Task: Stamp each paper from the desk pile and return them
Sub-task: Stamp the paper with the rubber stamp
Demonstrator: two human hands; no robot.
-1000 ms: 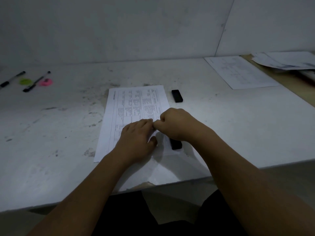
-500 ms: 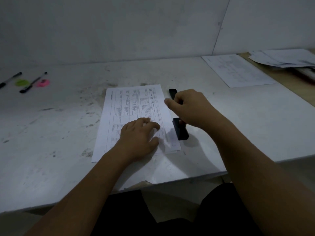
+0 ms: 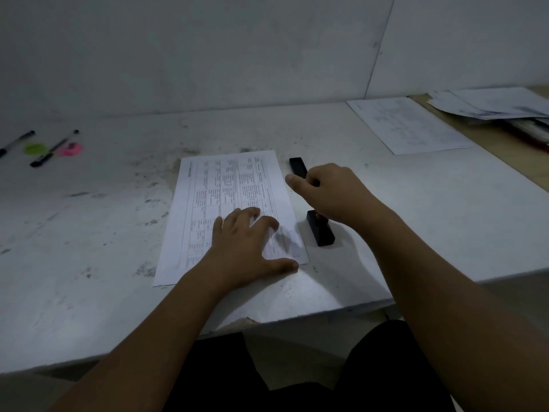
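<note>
A printed form [image 3: 225, 188] lies on the white desk [image 3: 416, 233] in front of me. My left hand [image 3: 246, 248] rests flat on its lower part, fingers spread. A faint stamp mark [image 3: 289, 237] shows near the sheet's lower right corner. Just right of the sheet, my right hand [image 3: 335, 194] grips a black stamp [image 3: 322, 233] with curled fingers; the stamp's upper end is hidden under the hand. A small black cap [image 3: 298, 166] lies on the desk beside the thumb. Another sheet [image 3: 410, 126] lies at the back right, and a paper pile [image 3: 493, 105] sits beyond it.
At the far left lie two pens [image 3: 55, 147] with a green sticker [image 3: 35, 148] and a pink one [image 3: 70, 149]. A wooden surface [image 3: 517, 162] adjoins the desk on the right. The desk's front edge [image 3: 297, 318] is chipped near my lap. A grey wall stands behind.
My right hand lifted the stamp off the sheet's lower right corner and carried it right and away from me, beside the cap. My left hand stayed on the paper and spread its fingers.
</note>
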